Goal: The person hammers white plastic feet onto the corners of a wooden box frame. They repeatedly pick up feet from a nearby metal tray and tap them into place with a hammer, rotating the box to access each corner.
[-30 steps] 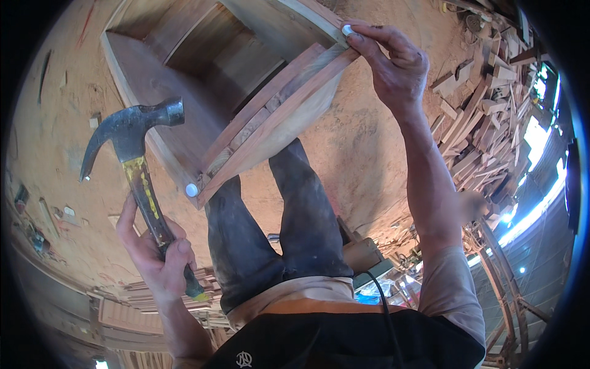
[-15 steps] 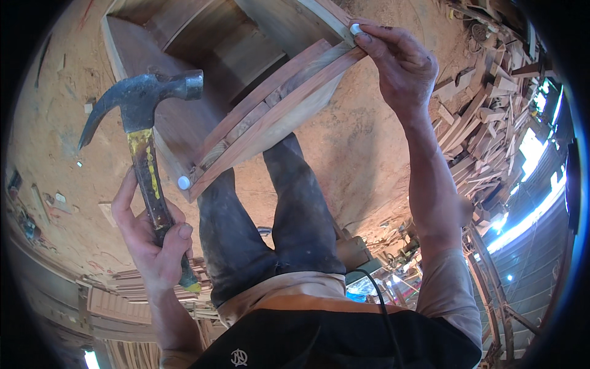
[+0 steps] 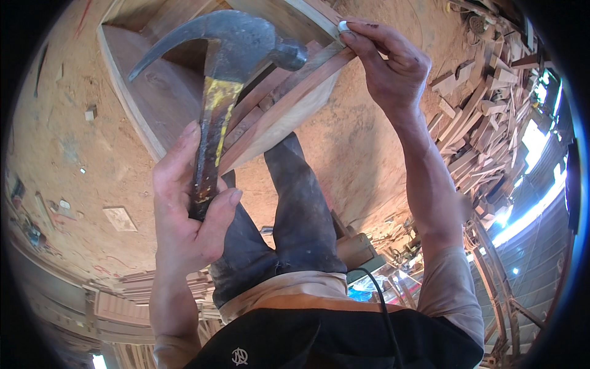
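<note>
My left hand (image 3: 190, 215) is closed round the handle of a claw hammer (image 3: 236, 49) with a yellow-and-dark worn grip. The hammer is raised, its striking face turned right, and its head overlaps my view of a wooden box-like furniture piece (image 3: 295, 114). At that piece's far right corner, my right hand (image 3: 396, 71) pinches a small white round cap (image 3: 343, 26) between thumb and finger. The cap seems to rest against the corner's edge, though the fingertips partly cover the contact. The piece's near left corner is hidden behind my left hand and the hammer.
Sandy ground (image 3: 362, 141) surrounds the furniture piece, which stands before my legs (image 3: 301, 209). A heap of wood offcuts (image 3: 485, 129) lies to the right. Stacked boards (image 3: 129, 307) are at lower left, and a small flat wood scrap (image 3: 120, 219) lies on the ground.
My left hand has brought the hammer rightward and up, across the furniture piece, covering the white cap at its near left corner. My right hand has shifted slightly left, still pinching its cap.
</note>
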The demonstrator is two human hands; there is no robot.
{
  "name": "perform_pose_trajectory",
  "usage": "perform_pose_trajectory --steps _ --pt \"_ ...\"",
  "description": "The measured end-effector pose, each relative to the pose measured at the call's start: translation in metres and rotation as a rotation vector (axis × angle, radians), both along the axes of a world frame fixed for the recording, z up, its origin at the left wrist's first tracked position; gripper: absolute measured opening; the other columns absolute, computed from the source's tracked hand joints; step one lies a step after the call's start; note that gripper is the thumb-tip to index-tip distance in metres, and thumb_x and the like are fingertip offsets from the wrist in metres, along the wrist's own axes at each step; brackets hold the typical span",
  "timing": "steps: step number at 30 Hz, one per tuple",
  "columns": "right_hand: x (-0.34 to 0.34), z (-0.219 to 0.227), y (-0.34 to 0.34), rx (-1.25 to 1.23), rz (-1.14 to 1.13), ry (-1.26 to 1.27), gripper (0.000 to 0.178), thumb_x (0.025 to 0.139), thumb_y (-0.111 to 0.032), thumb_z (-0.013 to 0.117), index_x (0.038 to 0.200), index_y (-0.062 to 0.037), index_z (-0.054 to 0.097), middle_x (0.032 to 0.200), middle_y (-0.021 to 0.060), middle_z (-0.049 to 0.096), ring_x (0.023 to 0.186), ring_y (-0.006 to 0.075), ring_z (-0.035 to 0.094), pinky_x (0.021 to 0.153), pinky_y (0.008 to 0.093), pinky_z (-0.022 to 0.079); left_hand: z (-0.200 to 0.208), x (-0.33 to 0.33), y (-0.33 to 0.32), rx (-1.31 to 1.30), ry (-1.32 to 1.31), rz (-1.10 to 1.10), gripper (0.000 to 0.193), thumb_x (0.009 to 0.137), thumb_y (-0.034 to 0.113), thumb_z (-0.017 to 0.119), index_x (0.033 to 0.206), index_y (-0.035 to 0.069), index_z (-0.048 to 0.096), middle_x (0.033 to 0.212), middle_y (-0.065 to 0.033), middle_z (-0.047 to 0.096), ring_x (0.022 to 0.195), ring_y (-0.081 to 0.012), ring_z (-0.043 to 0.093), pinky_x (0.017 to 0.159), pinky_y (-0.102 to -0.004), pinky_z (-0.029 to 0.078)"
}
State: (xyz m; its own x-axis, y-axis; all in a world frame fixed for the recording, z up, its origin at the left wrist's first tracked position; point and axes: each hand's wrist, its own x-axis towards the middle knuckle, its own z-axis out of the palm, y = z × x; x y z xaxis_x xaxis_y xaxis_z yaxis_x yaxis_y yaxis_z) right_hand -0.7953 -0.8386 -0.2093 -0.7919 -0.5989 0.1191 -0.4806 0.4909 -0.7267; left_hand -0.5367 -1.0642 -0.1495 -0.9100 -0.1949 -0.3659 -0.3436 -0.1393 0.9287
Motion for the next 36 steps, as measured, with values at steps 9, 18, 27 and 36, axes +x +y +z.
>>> perform_pose_trajectory --steps 9,18,27,36 --pt "0.002 0.0 -0.005 0.012 0.051 0.142 0.019 0.086 -0.006 0.083 0.104 -0.0062 0.078 0.1 0.0062 0.08 0.084 0.0161 0.078 0.072 0.0271 0.063 -0.005 -0.049 0.005 -0.342 0.08 -0.189 0.063 0.099 -0.002 0.059 0.155 -0.007 0.03 0.158 -0.0299 0.038 0.147 -0.0373 0.044 0.118 -0.0436 0.042" --pt "0.009 0.006 -0.011 0.032 -0.091 -0.027 0.057 0.086 -0.014 0.084 0.137 -0.0073 0.061 0.103 0.0079 0.079 0.091 0.0197 0.076 0.078 0.0316 0.06 0.012 -0.086 0.006 -0.406 0.062 -0.275 0.054 0.101 0.0 0.057 0.151 -0.009 0.04 0.153 -0.0296 0.048 0.146 -0.0377 0.047 0.121 -0.0426 0.038" --pt "0.004 0.003 -0.006 0.053 -0.006 0.13 0.076 0.083 -0.014 0.085 0.151 -0.0103 0.05 0.098 0.0009 0.081 0.081 0.0176 0.078 0.069 0.029 0.062 0.021 -0.102 -0.006 -0.4 0.058 -0.311 0.056 0.101 0.0 0.055 0.153 -0.007 0.037 0.155 -0.0286 0.046 0.147 -0.0374 0.045 0.121 -0.0428 0.037" --pt "0.004 0.001 -0.003 0.066 -0.037 0.088 0.081 0.082 -0.018 0.086 0.154 -0.0113 0.048 0.1 0.0017 0.081 0.081 0.0194 0.077 0.07 0.0301 0.062 0.019 -0.11 -0.002 -0.434 0.102 -0.246 0.056 0.1 -0.003 0.052 0.153 -0.005 0.037 0.155 -0.0282 0.045 0.149 -0.0381 0.043 0.122 -0.0445 0.035"
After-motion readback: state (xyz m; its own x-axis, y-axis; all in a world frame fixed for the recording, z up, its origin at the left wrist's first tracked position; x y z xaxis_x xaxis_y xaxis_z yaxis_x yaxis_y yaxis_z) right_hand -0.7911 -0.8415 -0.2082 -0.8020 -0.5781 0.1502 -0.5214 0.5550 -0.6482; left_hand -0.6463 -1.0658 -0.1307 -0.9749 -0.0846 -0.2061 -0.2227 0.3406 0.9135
